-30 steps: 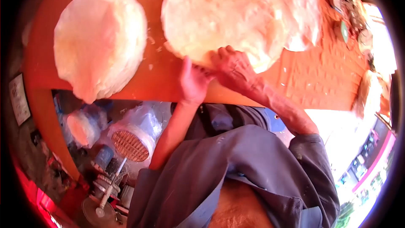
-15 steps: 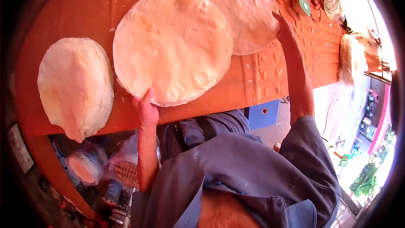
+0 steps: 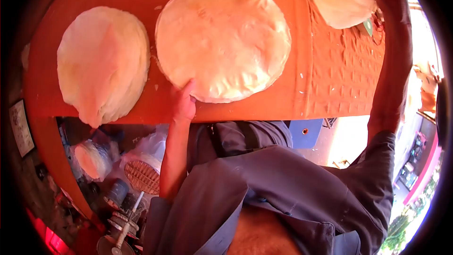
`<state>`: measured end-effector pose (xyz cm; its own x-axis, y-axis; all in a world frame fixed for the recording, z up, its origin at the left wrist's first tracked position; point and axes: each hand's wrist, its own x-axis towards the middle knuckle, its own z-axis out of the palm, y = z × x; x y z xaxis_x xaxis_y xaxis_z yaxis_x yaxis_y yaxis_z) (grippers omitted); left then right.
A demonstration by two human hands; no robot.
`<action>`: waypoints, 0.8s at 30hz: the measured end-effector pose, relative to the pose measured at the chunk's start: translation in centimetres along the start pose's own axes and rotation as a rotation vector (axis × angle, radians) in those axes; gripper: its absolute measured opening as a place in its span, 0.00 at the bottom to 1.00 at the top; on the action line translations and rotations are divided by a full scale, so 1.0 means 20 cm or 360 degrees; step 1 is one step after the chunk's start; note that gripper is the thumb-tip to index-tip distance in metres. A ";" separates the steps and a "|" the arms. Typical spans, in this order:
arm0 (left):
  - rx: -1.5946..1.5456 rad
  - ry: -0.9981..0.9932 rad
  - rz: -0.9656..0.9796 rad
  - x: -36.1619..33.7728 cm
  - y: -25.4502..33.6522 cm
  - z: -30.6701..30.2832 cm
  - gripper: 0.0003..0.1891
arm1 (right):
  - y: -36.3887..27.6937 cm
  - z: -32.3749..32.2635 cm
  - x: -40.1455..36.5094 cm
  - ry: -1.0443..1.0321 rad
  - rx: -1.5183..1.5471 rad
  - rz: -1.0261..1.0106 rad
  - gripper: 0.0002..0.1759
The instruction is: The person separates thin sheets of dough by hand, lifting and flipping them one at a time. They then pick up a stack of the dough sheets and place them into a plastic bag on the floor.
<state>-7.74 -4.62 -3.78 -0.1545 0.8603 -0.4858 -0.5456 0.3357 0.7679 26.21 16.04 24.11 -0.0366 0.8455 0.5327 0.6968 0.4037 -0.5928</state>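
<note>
A thick stack of round, pale thin sheets [image 3: 224, 40] lies on the orange cloth. My left hand [image 3: 185, 105] grips its near edge, thumb on top and the other fingers mostly hidden at the rim. At the top right, a separate round sheet [image 3: 342, 0] is partly cut off by the frame. My right arm [image 3: 390, 42] reaches up beside that sheet; its hand is dark and mostly beyond the top edge, so its fingers cannot be made out. On the left rests another tall stack [image 3: 104, 61], its top sheet folded and drooping toward the table's edge.
The orange-covered table [image 3: 339, 75] has small white flakes on it. A green and white object [image 3: 367, 27] shows beside the far sheet. Below the table are a blue stool [image 3: 304, 133], a bagged stack [image 3: 92, 160] and a woven basket [image 3: 141, 175].
My right hand has moved up and right, and the far sheet now lies farther right, apart from the middle stack. My left hand stays at the middle stack's edge. The view has shifted.
</note>
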 end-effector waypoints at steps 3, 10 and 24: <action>-0.0081 -0.0041 0.0001 -0.01 0.01 -0.01 0.23 | 0.18 -0.03 0.10 -0.0104 0.0173 0.0159 0.14; -0.0652 -0.0263 -0.0140 -0.02 -0.02 -0.07 0.28 | 0.41 0.51 -0.61 -0.0360 0.1223 0.1015 0.15; -0.0453 -0.0272 -0.0144 -0.05 0.01 0.01 0.26 | 0.17 0.64 -0.89 -0.0498 -0.0644 0.0371 0.45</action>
<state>-7.63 -5.39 -3.00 0.0318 0.8918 -0.4512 -0.7625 0.3136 0.5660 20.12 6.81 4.90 -0.0167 0.9845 0.1744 0.9289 0.0798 -0.3617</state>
